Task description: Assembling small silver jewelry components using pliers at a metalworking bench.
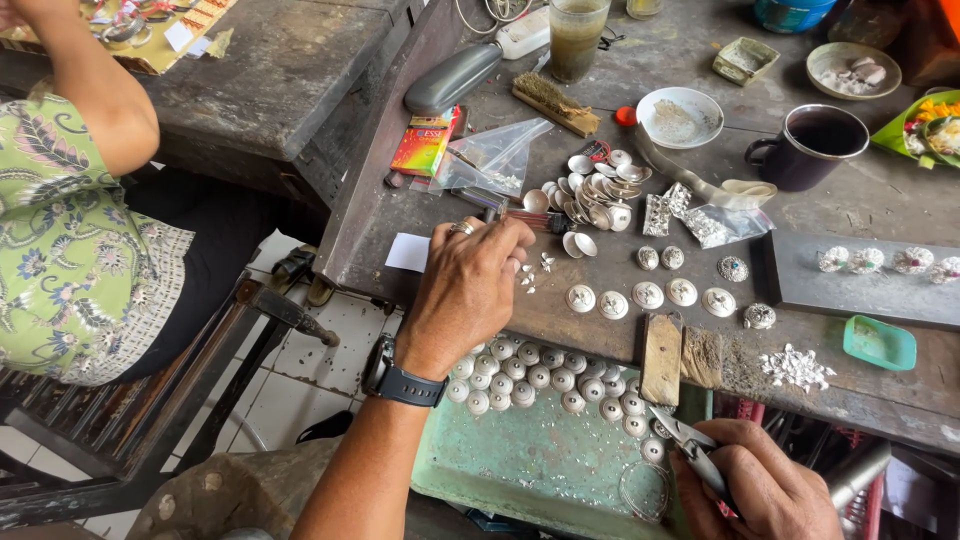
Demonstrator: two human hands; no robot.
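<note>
Clutter rings your left hand (pixel 468 290), which rests knuckles-up on the worn bench (pixel 880 200), fingers curled together over a red-handled tool (pixel 530 219); you cannot tell how tightly they pinch it. A ring and a dark watch (pixel 402 380) mark that hand. Just beyond its fingertips lie tiny silver scraps (pixel 530 275) and a heap of shallow silver cups (pixel 595 190). A row of domed silver discs (pixel 647 297) sits to its right, near a wooden peg (pixel 661 358) at the bench edge.

Your right hand (pixel 762 490), low at the frame's edge, is closed around metal pliers (pixel 690 445), tips pointing up-left over a green tray (pixel 520 460). Many more round silver domes (pixel 545 378) crowd that tray's upper part.

Farther back stand a dark mug (pixel 808 146), a white bowl (pixel 680 116) with pale powder, a bristle brush (pixel 555 103) and a cloudy glass (pixel 578 38). A small teal dish (pixel 879 342) sits beside silver chips (pixel 796 368). Another person in a green patterned shirt (pixel 70 240) sits at your left.
</note>
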